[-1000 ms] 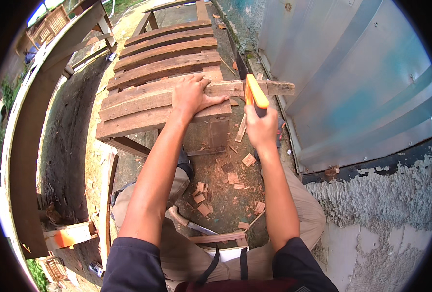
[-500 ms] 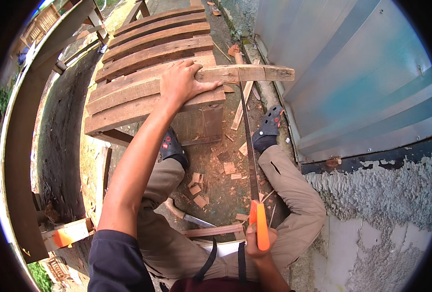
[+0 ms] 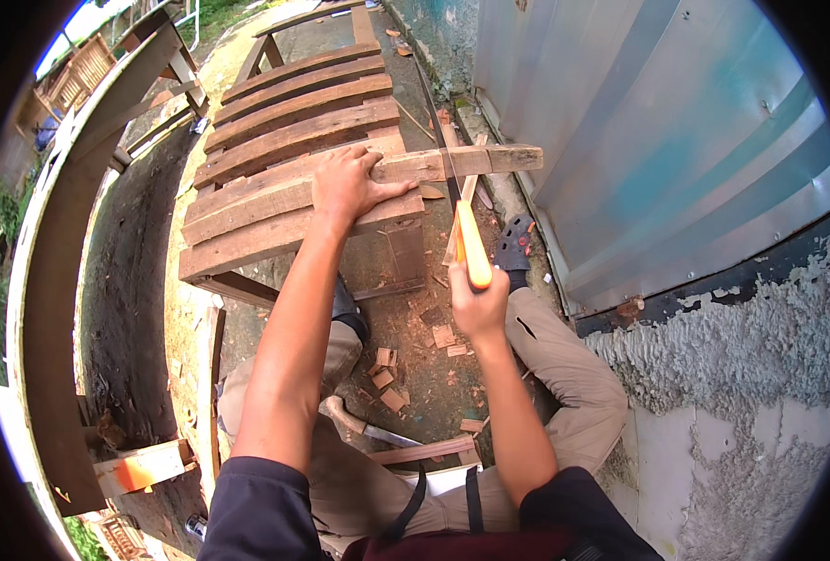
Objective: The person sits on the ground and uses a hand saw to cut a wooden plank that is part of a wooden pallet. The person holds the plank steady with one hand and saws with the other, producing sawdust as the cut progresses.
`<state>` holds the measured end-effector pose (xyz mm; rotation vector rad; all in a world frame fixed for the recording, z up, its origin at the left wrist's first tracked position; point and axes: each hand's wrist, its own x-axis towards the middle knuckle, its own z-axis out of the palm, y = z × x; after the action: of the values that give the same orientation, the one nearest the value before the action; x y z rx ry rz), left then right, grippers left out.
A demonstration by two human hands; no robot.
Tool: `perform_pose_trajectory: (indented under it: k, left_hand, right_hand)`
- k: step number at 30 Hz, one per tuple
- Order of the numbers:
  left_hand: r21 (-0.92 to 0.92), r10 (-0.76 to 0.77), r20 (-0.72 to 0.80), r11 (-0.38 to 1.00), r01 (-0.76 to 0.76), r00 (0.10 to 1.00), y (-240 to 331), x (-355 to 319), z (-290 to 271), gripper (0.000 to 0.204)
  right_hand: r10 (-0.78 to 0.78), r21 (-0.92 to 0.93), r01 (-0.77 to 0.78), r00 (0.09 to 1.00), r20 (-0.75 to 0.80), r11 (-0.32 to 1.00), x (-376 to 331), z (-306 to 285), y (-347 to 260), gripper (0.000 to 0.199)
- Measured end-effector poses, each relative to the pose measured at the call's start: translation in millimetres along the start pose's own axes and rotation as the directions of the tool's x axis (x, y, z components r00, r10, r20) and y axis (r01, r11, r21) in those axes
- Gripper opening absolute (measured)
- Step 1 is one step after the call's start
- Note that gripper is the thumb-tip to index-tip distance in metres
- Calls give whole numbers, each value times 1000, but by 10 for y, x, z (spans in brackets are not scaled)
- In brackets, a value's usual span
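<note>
Saw (image 3: 466,220) with the orange handle is back at the plank (image 3: 433,166), right hand (image 3: 478,304) closed around it after drawing far back. Left hand (image 3: 347,182) stays flat on the plank, whose end overhangs the slatted bench's (image 3: 274,140) right edge.

Left hand (image 3: 347,187) lies flat on a wooden batten (image 3: 405,168) that crosses the slatted bench (image 3: 284,140) and juts out past the bench's right edge. Right hand (image 3: 477,304), nearer the person and right of the left hand, grips the handle of a handsaw (image 3: 461,220), whose blade runs forward across the batten's overhang. Wood offcuts (image 3: 387,374) lie on the ground below and between the hands, with a hatchet (image 3: 363,425) behind them. A corrugated metal wall (image 3: 658,150) stands right of both hands
</note>
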<state>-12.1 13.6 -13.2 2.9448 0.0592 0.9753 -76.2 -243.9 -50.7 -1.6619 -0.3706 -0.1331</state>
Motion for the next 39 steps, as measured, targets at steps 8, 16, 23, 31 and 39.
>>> perform_pose_trajectory:
  k: [8,16,23,31,39]
  left_hand:
    - [-10,-35,25,999,35,999,67,-62,-37,70]
    - [-24,-22,16,999,22,1000,108,12,-9,74]
    - [5,-4,0,1000,4,1000,10,-10,-11,75]
    - [-35,-30,60,999,32,998,79,-97,-18,73]
    - [-34,-25,47,999,27,999,110,-33,24,75]
  right_hand:
    - [-69,-186,83,994,80,979,-1724,-860,-167,13]
    - [10,-6,-10,999,-31,1000,655,141,-94,27]
    - [37,-78,-38,999,-13,996,88,-10,-121,27]
    - [-45,-211,64,994,95,975,-1778,-859,-221,14]
    - [76,-69,-78,997,-26,995,884,224,-417,29]
